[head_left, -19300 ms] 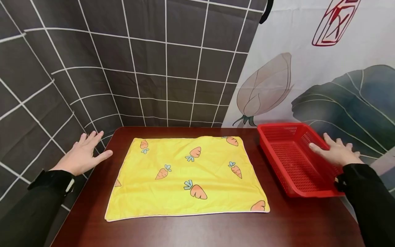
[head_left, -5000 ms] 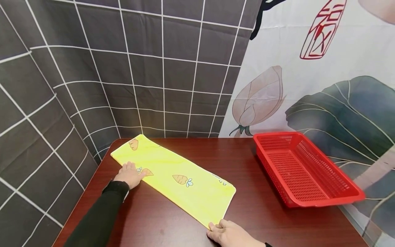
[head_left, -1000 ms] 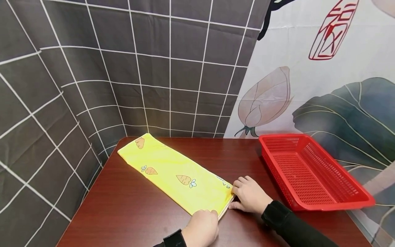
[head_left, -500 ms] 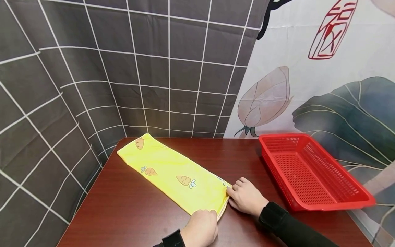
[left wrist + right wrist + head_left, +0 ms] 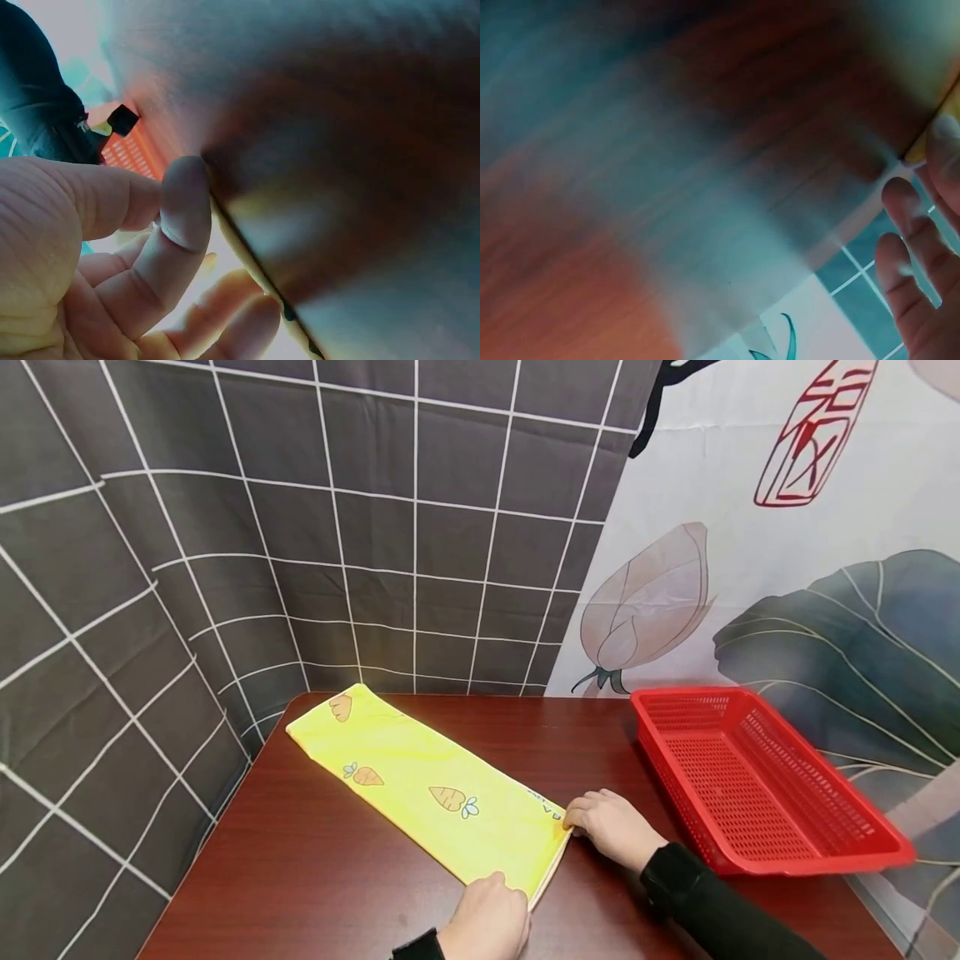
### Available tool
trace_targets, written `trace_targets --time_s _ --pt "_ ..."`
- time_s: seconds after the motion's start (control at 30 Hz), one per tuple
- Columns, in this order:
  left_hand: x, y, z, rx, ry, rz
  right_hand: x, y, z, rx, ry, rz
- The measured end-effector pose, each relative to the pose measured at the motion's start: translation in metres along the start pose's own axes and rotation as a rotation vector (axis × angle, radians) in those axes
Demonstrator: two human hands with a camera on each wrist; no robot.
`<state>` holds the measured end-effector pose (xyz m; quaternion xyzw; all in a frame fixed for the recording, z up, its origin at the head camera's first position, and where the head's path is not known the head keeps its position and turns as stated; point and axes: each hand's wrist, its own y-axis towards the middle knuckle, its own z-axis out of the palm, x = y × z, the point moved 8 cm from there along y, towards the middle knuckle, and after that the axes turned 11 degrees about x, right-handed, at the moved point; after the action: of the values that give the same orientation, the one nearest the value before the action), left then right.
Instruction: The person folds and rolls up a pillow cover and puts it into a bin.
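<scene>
A yellow cloth (image 5: 420, 777) printed with carrots lies folded into a long strip, running diagonally across the dark wooden table (image 5: 337, 885). My left hand (image 5: 491, 914) sits at the near corner of the strip's near end, fingers curled onto its edge. In the blurred left wrist view, the thumb (image 5: 184, 202) presses against that edge. My right hand (image 5: 611, 827) pinches the other corner of the same end with curled fingers. The right wrist view is blurred and shows only fingers (image 5: 915, 255) beside a yellow sliver.
A red perforated plastic basket (image 5: 675, 695) stands at the table's right side with nothing in it. A dark tiled curtain hangs behind and to the left. A flower-print cloth hangs at the back right. Bare tabletop lies between cloth and basket.
Over the last second my right hand slid a little left, then back right, with its corner. The cloth's near end now lies flatter. My left hand barely moved.
</scene>
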<state>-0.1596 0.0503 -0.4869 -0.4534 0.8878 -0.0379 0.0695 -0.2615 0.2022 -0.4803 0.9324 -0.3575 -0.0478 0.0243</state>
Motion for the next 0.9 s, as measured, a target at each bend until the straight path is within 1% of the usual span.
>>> trace_targets --time_s 0.13,0.47,0.63,0.77,0.9 --pt "0.003 0.0 0.001 0.008 -0.003 -0.009 -0.005 0.005 0.0 0.04 0.042 0.027" --pt "0.004 -0.001 -0.001 0.029 -0.031 0.008 -0.005 0.011 -0.004 0.11 0.023 0.014" --pt "0.004 -0.001 0.0 0.046 -0.004 0.006 -0.003 0.013 -0.006 0.147 0.038 -0.005" --pt "0.005 0.0 0.003 0.06 0.008 0.013 -0.005 0.017 -0.004 0.19 0.044 0.002" --pt "0.006 0.0 0.004 0.065 0.018 0.0 -0.006 0.021 -0.004 0.208 0.047 -0.011"
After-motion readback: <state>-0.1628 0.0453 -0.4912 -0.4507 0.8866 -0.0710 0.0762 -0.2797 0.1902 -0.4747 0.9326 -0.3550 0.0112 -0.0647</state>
